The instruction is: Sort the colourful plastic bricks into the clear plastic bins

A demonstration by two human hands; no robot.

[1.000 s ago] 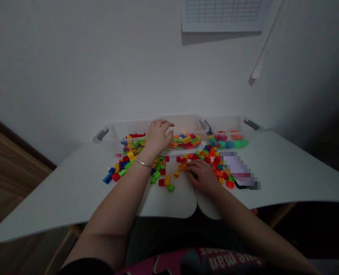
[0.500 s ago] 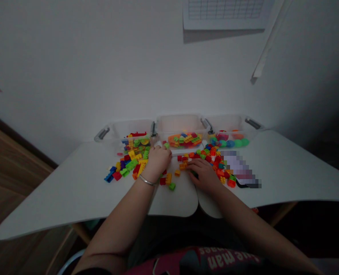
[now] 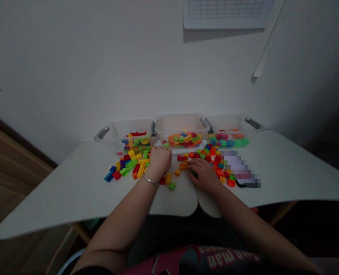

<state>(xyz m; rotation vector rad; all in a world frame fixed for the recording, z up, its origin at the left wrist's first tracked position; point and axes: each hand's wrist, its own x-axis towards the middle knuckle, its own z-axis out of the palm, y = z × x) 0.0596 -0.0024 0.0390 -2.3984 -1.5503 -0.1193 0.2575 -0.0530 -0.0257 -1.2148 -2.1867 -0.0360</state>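
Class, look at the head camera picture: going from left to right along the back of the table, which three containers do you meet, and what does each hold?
Left clear tub with mixed building blocks → middle clear tub with mostly orange and green blocks → right clear tub with round, ball-like pieces.

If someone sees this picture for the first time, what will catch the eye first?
The bright heap of toy bricks spread over the white table stands out against the dim room. Both hands rest among them: the left hand, with a bracelet at the wrist, and the right hand. Behind them, against the wall, stand three clear bins holding more coloured pieces.
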